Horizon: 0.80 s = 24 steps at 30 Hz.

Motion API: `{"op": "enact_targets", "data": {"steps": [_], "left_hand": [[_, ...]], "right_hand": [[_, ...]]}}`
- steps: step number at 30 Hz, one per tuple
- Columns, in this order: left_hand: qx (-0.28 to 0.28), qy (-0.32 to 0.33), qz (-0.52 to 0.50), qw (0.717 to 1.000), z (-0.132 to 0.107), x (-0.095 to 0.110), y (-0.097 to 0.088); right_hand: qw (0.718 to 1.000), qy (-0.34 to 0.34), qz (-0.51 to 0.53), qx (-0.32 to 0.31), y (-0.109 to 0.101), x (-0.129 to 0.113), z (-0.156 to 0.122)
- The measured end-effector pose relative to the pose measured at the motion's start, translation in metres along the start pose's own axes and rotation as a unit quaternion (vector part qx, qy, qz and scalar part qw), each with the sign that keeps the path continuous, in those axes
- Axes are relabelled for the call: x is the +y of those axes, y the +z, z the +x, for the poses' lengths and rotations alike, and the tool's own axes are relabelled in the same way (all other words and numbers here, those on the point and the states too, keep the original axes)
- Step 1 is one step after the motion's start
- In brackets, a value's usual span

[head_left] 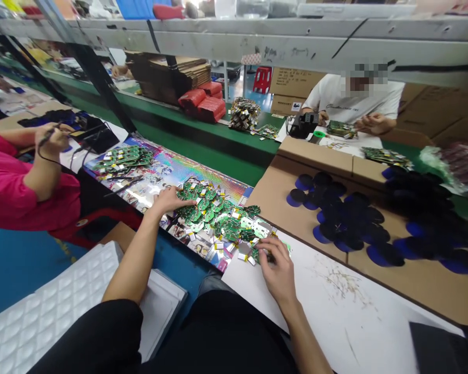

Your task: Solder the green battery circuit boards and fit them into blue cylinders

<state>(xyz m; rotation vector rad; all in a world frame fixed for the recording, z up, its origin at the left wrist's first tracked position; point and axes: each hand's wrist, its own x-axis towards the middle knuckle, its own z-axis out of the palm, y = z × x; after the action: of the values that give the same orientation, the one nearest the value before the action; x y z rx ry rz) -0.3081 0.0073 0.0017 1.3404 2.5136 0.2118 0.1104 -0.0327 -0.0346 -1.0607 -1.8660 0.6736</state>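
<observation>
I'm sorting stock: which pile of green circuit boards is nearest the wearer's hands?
The sprawling pile of green circuit boards, touched by the bare left hand and bare right hand; the other piles lie farther away.

Red stool (262, 80), red bundles (211, 107) beside stacked cardboard (197, 72), green bench (218, 148), blue bin (142, 9) on a shelf (237, 39)

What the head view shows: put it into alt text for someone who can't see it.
A person's left hand and right hand touch opposite ends of a heap of green circuit boards, spread mostly on a shiny patterned sheet. Dark, blue-edged discs lie on brown cardboard to the right; a co-worker in pink is at left, another in white opposite.
</observation>
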Motion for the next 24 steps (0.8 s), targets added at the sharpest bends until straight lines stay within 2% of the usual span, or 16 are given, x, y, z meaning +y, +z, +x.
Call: {"op": "enact_targets", "data": {"steps": [3,8,16,18,22,24], "left_hand": [[-0.060,0.014,0.025,0.998,0.010,0.004,-0.011],[-0.067,0.053,0.039,0.996,0.012,0.004,-0.019],[-0.099,-0.002,0.055,0.994,0.019,-0.001,-0.024],[-0.091,0.007,0.029,0.995,0.021,0.000,-0.025],[0.001,0.067,-0.079,0.995,0.020,-0.001,-0.033],[0.028,0.077,-0.137,0.987,0.017,0.002,-0.041]], "right_hand": [[1.000,0.009,0.018,0.002,-0.002,0.001,-0.001],[0.999,0.022,0.049,0.010,-0.004,0.005,-0.004],[0.995,0.052,0.079,0.013,-0.003,0.020,-0.009],[0.994,0.063,0.088,0.012,-0.005,0.023,-0.010],[0.990,0.088,0.109,0.018,-0.011,0.025,-0.008],[0.987,0.105,0.119,0.023,-0.014,0.025,-0.005]]}}
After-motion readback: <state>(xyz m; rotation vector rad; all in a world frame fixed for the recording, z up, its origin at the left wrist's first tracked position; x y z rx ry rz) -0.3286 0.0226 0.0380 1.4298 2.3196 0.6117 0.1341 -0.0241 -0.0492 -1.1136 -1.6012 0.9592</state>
